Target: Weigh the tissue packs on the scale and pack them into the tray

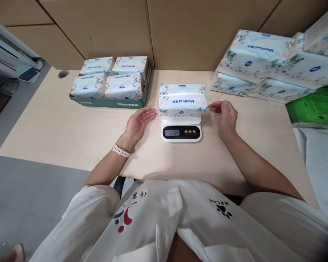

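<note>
A tissue pack (182, 101) with a floral print lies on top of a white digital scale (181, 135), whose display reads about 103.4. My left hand (140, 122) is just left of the pack, palm turned inward, fingers stretched out and apart from it. On the other side, my right hand (226, 115) has its fingertips at the pack's right end; whether they touch it I cannot tell. Its fingers are extended toward the pack, with nothing seen in them. The scale's plate is mostly hidden beneath the pack.
At the back left, a green box (106, 103) holds several tissue packs. More packs (258, 54) are stacked at the back right, beside a green crate (314, 107). Brown panels (207, 32) rise behind the table (57, 134), which has a cable hole (63, 74).
</note>
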`<state>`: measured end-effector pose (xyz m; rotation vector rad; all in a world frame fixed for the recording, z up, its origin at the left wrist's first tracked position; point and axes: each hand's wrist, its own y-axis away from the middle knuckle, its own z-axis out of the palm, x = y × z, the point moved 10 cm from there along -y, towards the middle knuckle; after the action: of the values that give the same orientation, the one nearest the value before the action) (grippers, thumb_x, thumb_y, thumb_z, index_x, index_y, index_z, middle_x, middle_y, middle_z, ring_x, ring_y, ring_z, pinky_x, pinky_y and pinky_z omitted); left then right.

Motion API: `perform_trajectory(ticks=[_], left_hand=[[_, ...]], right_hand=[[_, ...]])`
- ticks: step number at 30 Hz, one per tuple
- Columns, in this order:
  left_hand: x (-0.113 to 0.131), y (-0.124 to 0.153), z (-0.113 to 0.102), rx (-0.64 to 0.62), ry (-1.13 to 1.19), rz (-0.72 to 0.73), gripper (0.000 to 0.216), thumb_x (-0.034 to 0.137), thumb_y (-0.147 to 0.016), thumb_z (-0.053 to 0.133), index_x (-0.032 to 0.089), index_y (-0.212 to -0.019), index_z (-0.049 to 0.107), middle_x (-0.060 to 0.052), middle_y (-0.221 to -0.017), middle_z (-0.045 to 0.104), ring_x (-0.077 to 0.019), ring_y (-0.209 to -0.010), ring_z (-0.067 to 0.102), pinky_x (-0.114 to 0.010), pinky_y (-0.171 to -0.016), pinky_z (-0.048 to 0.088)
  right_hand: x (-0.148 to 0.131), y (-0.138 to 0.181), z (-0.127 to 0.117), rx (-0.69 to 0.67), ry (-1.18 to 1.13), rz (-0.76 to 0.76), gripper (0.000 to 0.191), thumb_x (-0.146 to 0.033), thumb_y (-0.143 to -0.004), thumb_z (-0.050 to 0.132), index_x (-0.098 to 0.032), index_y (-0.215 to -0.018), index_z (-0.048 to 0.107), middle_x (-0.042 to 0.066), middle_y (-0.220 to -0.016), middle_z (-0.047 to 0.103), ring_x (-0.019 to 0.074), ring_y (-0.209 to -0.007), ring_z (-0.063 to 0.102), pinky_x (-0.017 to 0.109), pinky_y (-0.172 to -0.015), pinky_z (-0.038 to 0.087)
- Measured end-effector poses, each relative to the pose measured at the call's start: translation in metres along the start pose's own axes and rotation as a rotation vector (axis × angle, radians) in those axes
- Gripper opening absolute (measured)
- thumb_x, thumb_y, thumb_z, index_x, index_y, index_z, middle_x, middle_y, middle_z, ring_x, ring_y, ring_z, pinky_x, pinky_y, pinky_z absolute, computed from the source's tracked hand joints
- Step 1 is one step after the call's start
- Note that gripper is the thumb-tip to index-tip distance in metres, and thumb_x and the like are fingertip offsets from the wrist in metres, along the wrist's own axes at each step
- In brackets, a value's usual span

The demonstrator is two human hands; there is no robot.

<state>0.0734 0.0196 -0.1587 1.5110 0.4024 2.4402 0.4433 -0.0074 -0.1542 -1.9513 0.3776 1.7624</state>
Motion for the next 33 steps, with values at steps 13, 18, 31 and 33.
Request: perform_trajectory(ticks=[13,18,31,33], left_hand=[[-0.001,-0.001,-0.002,-0.012,-0.044,-0.002,0.020,0.025,-0.100,0.059,0.014,-0.099,0.076,-0.013,-0.111,0.083,-0.0204,-0.108,0.080,-0.040,-0.122,0.054],[0.006,0.007,0.015,-0.176,-0.294,0.202,0.053,0.058,-0.101,0.063,0.021,-0.138,0.068,-0.014,-0.163,0.062,-0.0305,-0.156,0.054,-0.046,-0.132,0.043],[0.031,0.048,0.062,-0.409,-0.409,0.417,0.074,0.069,-0.096,0.070,0.034,-0.160,0.058,0.001,-0.181,0.039,-0.0263,-0.175,0.019,-0.037,-0.144,0.014],[0.052,0.043,0.056,-0.344,-0.334,0.488,0.070,0.062,-0.093,0.078,0.035,-0.156,0.061,0.000,-0.178,0.043,-0.0249,-0.174,0.021,-0.035,-0.143,0.015]], right_hand=[[0.003,-0.001,0.000,-0.006,0.037,0.001,0.039,-0.051,-0.104,0.049,-0.024,-0.086,0.070,0.007,-0.092,0.076,0.0221,-0.088,0.072,0.048,-0.097,0.060],[-0.033,0.016,0.003,-0.044,0.222,-0.193,0.051,-0.063,-0.106,0.039,-0.024,-0.106,0.073,0.011,-0.115,0.079,0.0279,-0.114,0.072,0.055,-0.112,0.053],[-0.072,0.051,0.083,-0.441,0.359,-0.319,0.086,-0.082,-0.099,0.037,-0.036,-0.172,0.033,0.010,-0.176,0.045,0.0392,-0.168,0.033,0.075,-0.137,0.018],[-0.090,0.050,0.104,-0.481,0.306,-0.355,0.091,-0.081,-0.099,0.042,-0.038,-0.176,0.022,0.007,-0.182,0.034,0.0375,-0.171,0.026,0.070,-0.139,0.019]])
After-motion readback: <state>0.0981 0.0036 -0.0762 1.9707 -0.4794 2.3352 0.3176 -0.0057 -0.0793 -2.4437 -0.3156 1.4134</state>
